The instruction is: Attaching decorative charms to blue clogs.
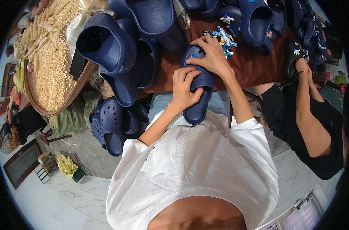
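White T-shirt (197, 172): worn by the person, nearest the lens, fills the lower centre.

Navy clog (197, 90): held over the lap at the near edge of the table (255, 67), toe pointing away.
- Left hand (183, 89): grip wrapped round the clog's side, fingers curled over the upper.
- Right hand (212, 55): fingertips pressed together on the toe end, on a small blue charm; the pinch itself is hidden.

Small blue-and-white charms (225, 38): loose cluster just beyond the right hand.

Heap of navy clogs (124, 50): left, spilling down off the table.

Woven tray of grain (53, 65): far left.

Co-worker in black (308, 115): right, hand on a dark clog.

Risk, as judged: the charm may pop loose if pressed off-centre; the clog may twist under a slack left grip.
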Action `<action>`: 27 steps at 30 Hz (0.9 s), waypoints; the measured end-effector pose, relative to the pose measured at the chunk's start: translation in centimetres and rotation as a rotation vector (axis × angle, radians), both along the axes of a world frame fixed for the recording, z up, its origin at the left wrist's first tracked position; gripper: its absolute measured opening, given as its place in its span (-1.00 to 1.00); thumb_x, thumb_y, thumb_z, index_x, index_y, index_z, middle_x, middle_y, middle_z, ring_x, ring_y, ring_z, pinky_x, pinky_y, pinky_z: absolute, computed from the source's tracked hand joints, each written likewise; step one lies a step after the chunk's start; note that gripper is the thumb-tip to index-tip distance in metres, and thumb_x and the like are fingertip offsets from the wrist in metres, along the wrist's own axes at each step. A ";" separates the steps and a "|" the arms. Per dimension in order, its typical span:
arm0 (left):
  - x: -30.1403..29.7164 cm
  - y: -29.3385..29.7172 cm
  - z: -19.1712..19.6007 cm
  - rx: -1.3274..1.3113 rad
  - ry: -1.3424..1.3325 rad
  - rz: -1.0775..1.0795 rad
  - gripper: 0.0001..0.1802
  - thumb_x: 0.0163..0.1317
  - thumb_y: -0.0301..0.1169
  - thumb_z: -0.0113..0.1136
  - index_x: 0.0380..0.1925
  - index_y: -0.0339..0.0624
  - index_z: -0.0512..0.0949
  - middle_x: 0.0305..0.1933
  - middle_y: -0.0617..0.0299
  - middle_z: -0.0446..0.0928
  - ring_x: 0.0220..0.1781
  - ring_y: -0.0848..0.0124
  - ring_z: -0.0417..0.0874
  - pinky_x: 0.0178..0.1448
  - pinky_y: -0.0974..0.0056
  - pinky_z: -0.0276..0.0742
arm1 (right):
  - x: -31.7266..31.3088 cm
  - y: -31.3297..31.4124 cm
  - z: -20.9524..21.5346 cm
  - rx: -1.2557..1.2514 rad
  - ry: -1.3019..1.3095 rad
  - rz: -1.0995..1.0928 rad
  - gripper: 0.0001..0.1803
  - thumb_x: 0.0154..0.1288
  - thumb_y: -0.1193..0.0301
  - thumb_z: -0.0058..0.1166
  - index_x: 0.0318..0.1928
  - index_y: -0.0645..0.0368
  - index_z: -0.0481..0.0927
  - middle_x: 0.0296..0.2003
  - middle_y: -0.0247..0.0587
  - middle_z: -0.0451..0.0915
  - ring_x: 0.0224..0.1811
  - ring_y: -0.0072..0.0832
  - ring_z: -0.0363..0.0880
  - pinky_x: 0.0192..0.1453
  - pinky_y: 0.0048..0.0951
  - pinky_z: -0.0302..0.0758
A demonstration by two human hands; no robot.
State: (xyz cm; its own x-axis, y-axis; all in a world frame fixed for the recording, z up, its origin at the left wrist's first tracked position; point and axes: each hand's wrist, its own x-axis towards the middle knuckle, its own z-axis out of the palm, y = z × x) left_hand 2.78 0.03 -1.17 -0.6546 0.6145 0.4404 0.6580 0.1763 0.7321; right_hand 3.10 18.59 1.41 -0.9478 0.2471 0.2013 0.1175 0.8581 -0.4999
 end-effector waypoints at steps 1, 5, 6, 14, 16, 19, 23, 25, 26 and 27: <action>0.0 0.0 0.0 0.002 0.002 -0.002 -0.46 -0.19 -0.45 0.34 -0.05 -0.18 0.59 0.07 0.01 0.50 0.13 -0.01 0.45 0.25 0.00 0.39 | 0.0 0.0 0.1 -0.013 -0.023 0.004 -0.39 -0.01 0.05 0.49 0.04 0.05 0.70 0.00 -0.12 0.52 0.11 -0.10 0.49 0.18 -0.17 0.46; 0.1 0.0 -0.2 0.004 -0.006 0.024 -0.46 -0.20 -0.51 0.29 -0.06 -0.18 0.59 0.07 0.01 0.51 0.13 -0.01 0.46 0.25 0.02 0.40 | 0.3 0.3 -0.5 -0.022 0.096 0.034 -0.53 0.02 0.09 0.47 -0.10 0.08 0.76 -0.08 -0.16 0.56 0.04 -0.12 0.53 0.12 -0.15 0.50; 0.1 0.0 -0.3 0.006 -0.004 0.027 -0.46 -0.20 -0.52 0.28 -0.06 -0.17 0.59 0.07 0.01 0.52 0.12 -0.01 0.46 0.25 0.02 0.40 | 0.3 0.4 -0.4 -0.002 0.114 0.078 -0.57 0.05 0.11 0.45 -0.11 0.08 0.76 -0.08 -0.17 0.57 0.04 -0.13 0.53 0.12 -0.16 0.51; 0.0 0.0 -0.6 0.040 -0.001 0.027 -0.46 -0.21 -0.53 0.29 -0.06 -0.16 0.59 0.04 0.04 0.52 0.10 -0.01 0.47 0.23 0.01 0.39 | 1.0 0.4 0.8 -0.030 0.133 0.133 -0.60 0.06 0.14 0.43 -0.10 0.02 0.78 0.00 -0.17 0.58 0.13 -0.13 0.52 0.18 -0.15 0.50; 0.0 0.0 -0.6 0.046 -0.002 0.025 -0.46 -0.21 -0.52 0.30 -0.06 -0.15 0.59 0.05 0.06 0.50 0.10 0.00 0.47 0.23 0.00 0.37 | 1.1 0.3 1.1 -0.027 0.118 0.161 -0.60 0.07 0.17 0.42 -0.08 0.04 0.78 0.00 -0.16 0.58 0.15 -0.13 0.52 0.21 -0.15 0.49; 0.0 0.0 -0.5 0.054 -0.012 0.043 -0.51 -0.19 -0.56 0.26 -0.10 -0.18 0.60 0.02 0.01 0.55 0.09 -0.01 0.50 0.22 0.04 0.41 | 1.2 -0.2 0.4 0.083 0.209 0.211 -0.66 0.10 0.24 0.39 -0.12 0.08 0.75 -0.05 -0.19 0.59 0.12 -0.14 0.52 0.21 -0.14 0.47; -0.2 -0.1 -0.6 0.075 -0.030 0.033 -0.51 -0.19 -0.58 0.23 -0.11 -0.19 0.60 0.01 0.01 0.56 0.07 -0.01 0.51 0.21 0.05 0.41 | 1.2 -0.7 0.9 0.015 0.159 0.253 -0.73 0.12 0.31 0.35 -0.18 0.13 0.68 -0.14 -0.22 0.60 0.05 -0.17 0.53 0.14 -0.12 0.45; -0.2 -0.1 -0.6 0.078 -0.032 0.030 -0.51 -0.19 -0.58 0.21 -0.11 -0.19 0.60 0.01 0.01 0.57 0.07 -0.01 0.51 0.21 0.05 0.41 | 1.3 -0.9 1.6 0.006 0.165 0.257 -0.77 0.12 0.35 0.34 -0.26 0.15 0.60 -0.22 -0.24 0.58 -0.05 -0.18 0.52 0.06 -0.13 0.43; -0.2 0.0 -0.6 0.083 -0.028 0.033 -0.51 -0.20 -0.59 0.21 -0.11 -0.19 0.60 0.01 0.01 0.57 0.07 -0.01 0.51 0.21 0.05 0.41 | 1.2 -0.8 1.4 0.007 0.164 0.255 -0.77 0.12 0.35 0.34 -0.26 0.15 0.60 -0.22 -0.24 0.58 -0.05 -0.18 0.52 0.06 -0.13 0.43; -0.1 0.0 -0.6 0.088 -0.024 0.037 -0.51 -0.20 -0.59 0.20 -0.12 -0.19 0.60 0.00 0.02 0.57 0.08 -0.01 0.51 0.21 0.05 0.41 | 1.1 -0.6 1.1 -0.020 0.166 0.282 -0.78 0.13 0.37 0.34 -0.26 0.15 0.59 -0.23 -0.23 0.57 -0.08 -0.17 0.52 0.04 -0.14 0.43</action>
State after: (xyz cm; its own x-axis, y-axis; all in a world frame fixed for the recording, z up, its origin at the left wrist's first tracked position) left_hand 2.65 0.03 -1.79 -0.6869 0.5494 0.4758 0.6346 0.1342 0.7611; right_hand 4.22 18.03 2.47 -0.9342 -0.0150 0.3564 -0.2078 0.8350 -0.5095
